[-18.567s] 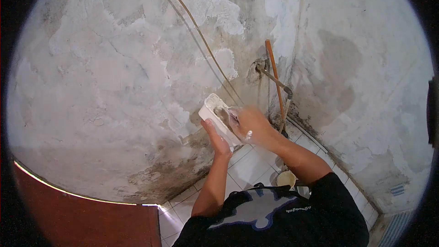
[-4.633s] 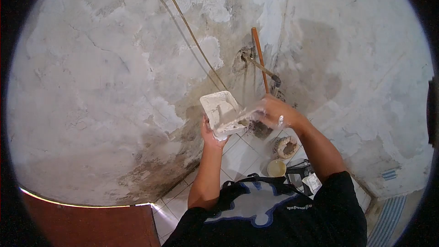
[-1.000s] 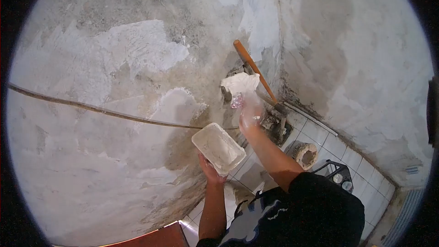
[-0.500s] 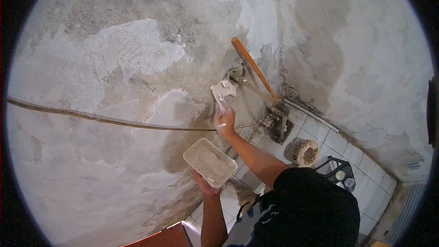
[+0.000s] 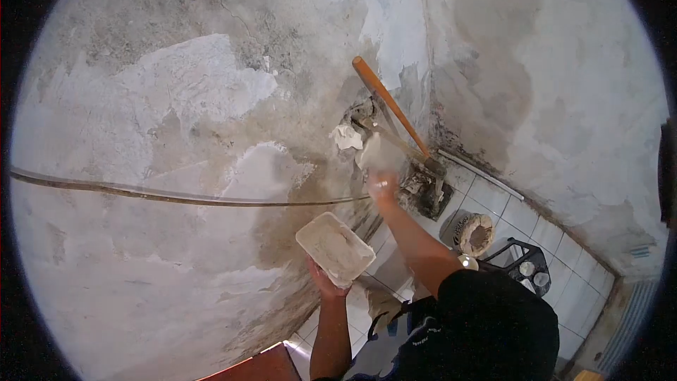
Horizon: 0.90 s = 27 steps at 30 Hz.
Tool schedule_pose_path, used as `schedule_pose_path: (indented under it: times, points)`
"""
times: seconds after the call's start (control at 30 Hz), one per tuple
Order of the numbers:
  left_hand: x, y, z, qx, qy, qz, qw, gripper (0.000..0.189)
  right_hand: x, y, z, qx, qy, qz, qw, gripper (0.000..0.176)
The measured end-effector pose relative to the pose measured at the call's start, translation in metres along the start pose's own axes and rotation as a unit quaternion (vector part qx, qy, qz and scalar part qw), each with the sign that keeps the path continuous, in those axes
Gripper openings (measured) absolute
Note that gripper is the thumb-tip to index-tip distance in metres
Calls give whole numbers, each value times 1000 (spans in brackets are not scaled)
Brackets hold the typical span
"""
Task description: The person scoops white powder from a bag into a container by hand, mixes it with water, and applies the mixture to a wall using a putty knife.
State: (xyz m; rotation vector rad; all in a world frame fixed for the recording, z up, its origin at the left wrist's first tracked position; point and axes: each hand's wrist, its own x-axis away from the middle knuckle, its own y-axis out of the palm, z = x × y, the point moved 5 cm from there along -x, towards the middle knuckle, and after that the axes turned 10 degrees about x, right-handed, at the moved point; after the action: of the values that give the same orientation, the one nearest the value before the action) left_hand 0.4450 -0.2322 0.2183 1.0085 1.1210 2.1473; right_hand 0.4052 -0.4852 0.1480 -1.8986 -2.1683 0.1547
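My left hand [image 5: 328, 283] is wrapped round the lower side of a pale rectangular tub [image 5: 300, 234], tilted so its inside shows, with whitish plaster [image 5: 337, 245] in it. My right hand [image 5: 383, 185] is closed, smeared by motion, on a putty knife [image 5: 375, 151] whose pale blade is blurred. Just left of the blade, a fresh lump of white plaster [image 5: 347, 137] clings to the wall [image 5: 211, 141], below a rough hole [image 5: 363, 109] in it. A long-handled tool with an orange handle [image 5: 391, 104] leans close by.
A brown cable or hose [image 5: 176, 200] runs across the wall. On the white tiled floor [image 5: 486, 197] stand a plaster-smeared bucket [image 5: 474, 233] and a black stool-like object [image 5: 518, 261] with small round things on it. A dark drain opening [image 5: 431, 201] lies by the corner.
My right hand has moved right with the putty knife, and a white plaster lump now sits on the wall. The tub has shifted slightly right in my left hand.
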Motion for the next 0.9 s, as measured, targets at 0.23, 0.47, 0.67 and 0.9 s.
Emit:
schedule_pose_path:
  times: [0.23,0.47,0.67,0.9]
  points:
    - [4,0,7,-38,6,-14,999,62,-22,2,-79,-25,19,11,999,33]
    - [3,-4,12,18,-9,-24,1000,60,-1,24,-90,-34,-145,19,989,29]
    - [-3,-2,11,-2,12,6,1000,59,31,32,-71,66,-216,6,974,27]
    - [-7,-3,8,-25,-6,-9,1000,62,33,41,15,-390,88,-163,902,16]
